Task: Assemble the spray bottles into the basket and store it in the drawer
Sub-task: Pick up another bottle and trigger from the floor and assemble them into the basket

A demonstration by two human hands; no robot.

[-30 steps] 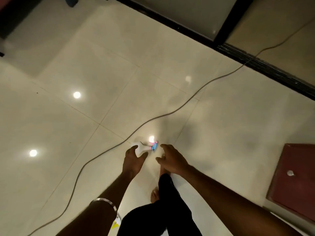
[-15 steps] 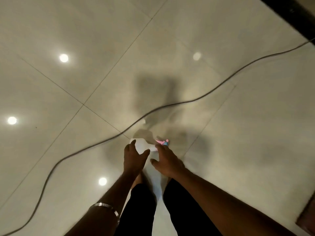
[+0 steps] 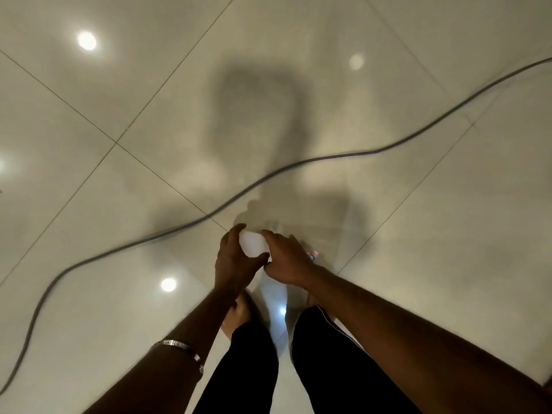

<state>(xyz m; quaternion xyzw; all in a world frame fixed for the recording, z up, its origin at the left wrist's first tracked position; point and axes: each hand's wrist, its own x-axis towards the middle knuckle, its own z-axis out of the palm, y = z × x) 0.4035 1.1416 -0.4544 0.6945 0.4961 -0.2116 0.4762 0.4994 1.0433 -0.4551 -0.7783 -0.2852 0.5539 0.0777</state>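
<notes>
- Both hands are gripping a white spray bottle (image 3: 252,245) low over the tiled floor (image 3: 418,264): left hand (image 3: 236,261) at 9 o'clock, right hand (image 3: 288,258) at 3.
- A grey cable (image 3: 298,167) is lying at 12 o'clock.

White spray bottle (image 3: 253,245), plastic, smooth and pale; held low over the glossy tiled floor (image 3: 418,264), between both hands; left hand (image 3: 236,259) curled round its left side, fingertips over the top edge, thumb across the near side; right hand (image 3: 288,258) cupped over its right side, covering most of it; only a rounded white patch showing between the two; small pink and blue part (image 3: 313,254) peeking out just past the right hand; pose and contact with the floor hard to judge through blur.
</notes>
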